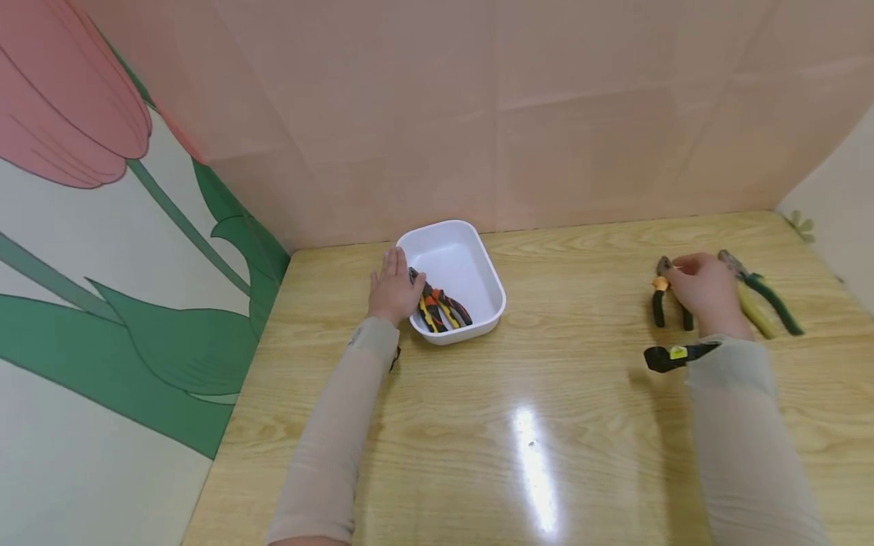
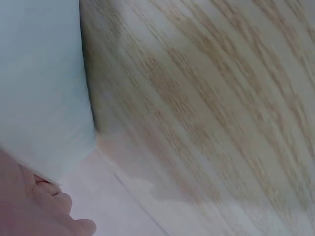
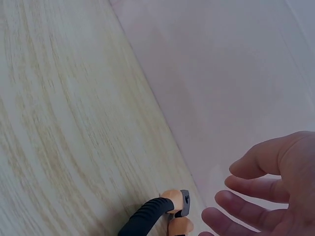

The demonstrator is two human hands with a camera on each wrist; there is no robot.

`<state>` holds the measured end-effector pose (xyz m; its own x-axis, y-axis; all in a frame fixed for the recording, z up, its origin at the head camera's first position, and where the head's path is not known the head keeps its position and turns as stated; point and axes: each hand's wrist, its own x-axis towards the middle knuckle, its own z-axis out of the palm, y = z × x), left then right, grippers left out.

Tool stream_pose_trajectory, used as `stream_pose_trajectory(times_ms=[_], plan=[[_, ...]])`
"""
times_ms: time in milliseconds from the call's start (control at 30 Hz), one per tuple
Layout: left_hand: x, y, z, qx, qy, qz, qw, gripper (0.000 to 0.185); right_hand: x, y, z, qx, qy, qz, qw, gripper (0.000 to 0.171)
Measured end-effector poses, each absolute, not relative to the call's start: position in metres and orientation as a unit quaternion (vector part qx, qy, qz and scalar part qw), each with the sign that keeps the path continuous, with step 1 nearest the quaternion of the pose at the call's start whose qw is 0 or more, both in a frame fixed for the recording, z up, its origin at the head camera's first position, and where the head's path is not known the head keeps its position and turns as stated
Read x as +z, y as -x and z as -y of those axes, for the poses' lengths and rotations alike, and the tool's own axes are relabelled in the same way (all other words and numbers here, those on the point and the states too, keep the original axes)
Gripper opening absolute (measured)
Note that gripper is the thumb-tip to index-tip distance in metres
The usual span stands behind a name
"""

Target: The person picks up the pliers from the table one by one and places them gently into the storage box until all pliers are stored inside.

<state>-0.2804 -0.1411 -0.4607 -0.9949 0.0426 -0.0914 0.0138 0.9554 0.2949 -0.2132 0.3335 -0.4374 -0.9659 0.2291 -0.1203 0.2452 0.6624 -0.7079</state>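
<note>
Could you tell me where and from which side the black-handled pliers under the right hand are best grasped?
Probably by the two black handles, from above. The black-handled pliers lie flat on the table, head towards the wall, handles towards the person. The right hand hovers over them, fingers loosely spread; the green-and-yellow pliers lie clear on the far side.

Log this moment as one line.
left hand: resting on white tub rim | right hand: open over dark-handled pliers | green-yellow pliers: on table
</note>
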Motion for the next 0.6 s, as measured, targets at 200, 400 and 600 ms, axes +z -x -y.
stream_pose_trajectory(times_ms=[200, 400, 600], plan=[[-0.461, 0.28, 0.141, 0.138, -0.018, -0.989, 0.043, 0.079, -0.435, 0.209, -0.333, -0.406, -0.141, -0.903, 0.022, 0.072], [-0.463, 0.28, 0.141, 0.144, -0.017, -0.989, 0.042, 0.079, -0.437, 0.207, -0.339, -0.39, -0.138, -0.91, 0.015, 0.063], [-0.463, 0.281, 0.141, 0.153, -0.018, -0.987, 0.037, 0.079, -0.443, 0.208, -0.348, -0.38, -0.143, -0.913, 0.023, 0.059]])
